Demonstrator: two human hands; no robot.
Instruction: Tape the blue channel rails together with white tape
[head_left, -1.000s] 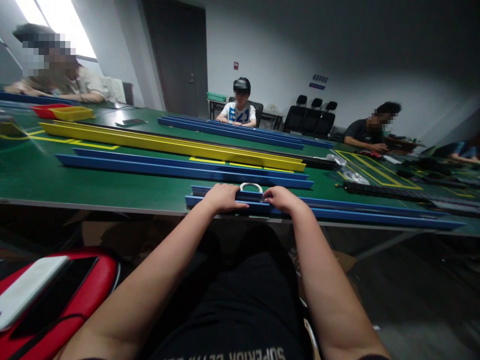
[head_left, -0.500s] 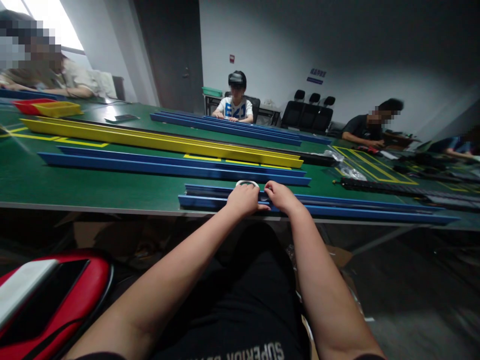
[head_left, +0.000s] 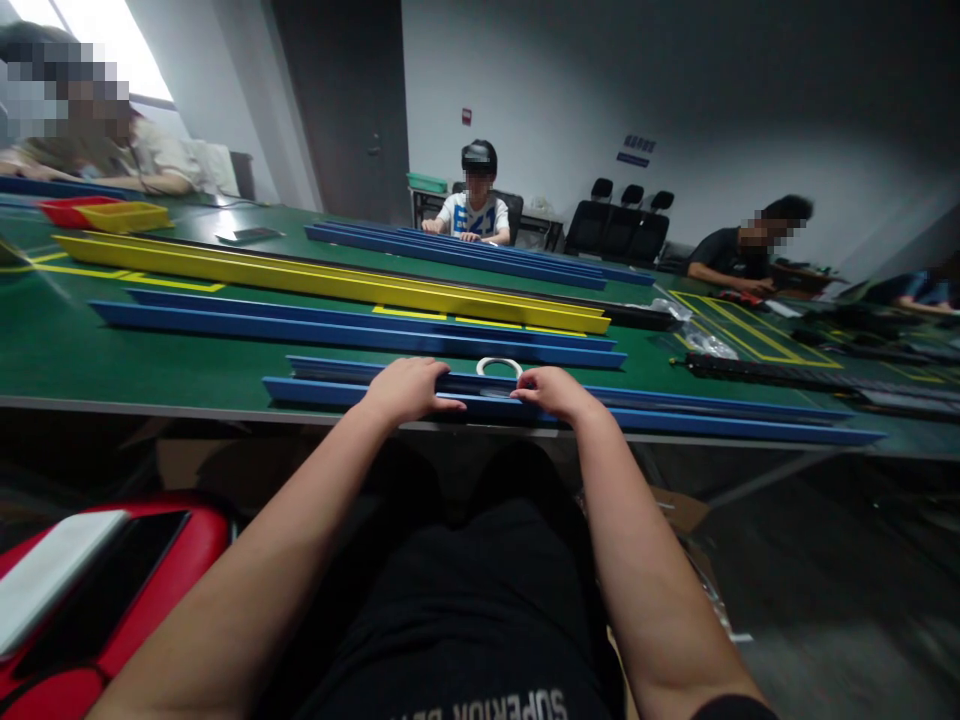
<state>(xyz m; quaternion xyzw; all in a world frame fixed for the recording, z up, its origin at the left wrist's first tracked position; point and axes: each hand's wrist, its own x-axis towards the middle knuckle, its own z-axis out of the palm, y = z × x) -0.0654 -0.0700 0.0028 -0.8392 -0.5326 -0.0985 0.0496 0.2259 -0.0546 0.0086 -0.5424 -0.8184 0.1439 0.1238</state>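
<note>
A long blue channel (head_left: 720, 418) lies along the near edge of the table, with a dark strip running in its groove. My left hand (head_left: 405, 390) spans the channel left of its middle, thumb on the near wall and fingers over the far side, gripping it. To the right, my right hand (head_left: 553, 392) is closed in a pinch over the groove; what its fingertips hold is too small to make out. A white ring (head_left: 491, 362) sits just behind the channel, between my hands and close to the right fingertips.
Behind lie another blue channel (head_left: 360, 328) and a long yellow channel (head_left: 330, 285) on the green table (head_left: 187, 370). Red and yellow trays (head_left: 124, 217) stand far left. Clear plastic wrap (head_left: 709, 342) lies right. Several people sit around the table. A red seat (head_left: 180, 560) is beside me.
The near blue channel has shifted left. My left hand has moved left, away from the white ring and my right hand, which stays almost in place.
</note>
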